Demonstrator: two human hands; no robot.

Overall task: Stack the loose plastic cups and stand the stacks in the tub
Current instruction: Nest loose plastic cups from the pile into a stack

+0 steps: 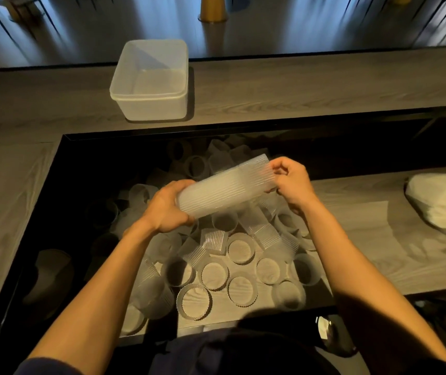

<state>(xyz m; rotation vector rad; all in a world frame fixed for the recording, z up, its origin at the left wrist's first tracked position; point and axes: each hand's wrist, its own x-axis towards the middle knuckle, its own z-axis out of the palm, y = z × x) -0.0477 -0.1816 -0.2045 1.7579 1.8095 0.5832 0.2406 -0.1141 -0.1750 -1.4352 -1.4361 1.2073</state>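
I hold a long stack of ribbed clear plastic cups [227, 185] slanted almost flat above the lower table. My left hand [166, 208] grips its near, lower end. My right hand [292, 181] pinches the far, upper end with curled fingers. Below them lie several loose ribbed cups [239, 251], some upright with open mouths, some on their sides. The translucent rectangular tub [150, 104] stands on the raised wooden counter beyond, to the left of the stack, and appears to hold nothing.
The raised counter [297, 85] wraps the back and left side, with a dark drop between it and the lower table [365, 239]. A crumpled white plastic bag [441, 207] lies at the right. A yellow cylinder [212, 9] stands far back.
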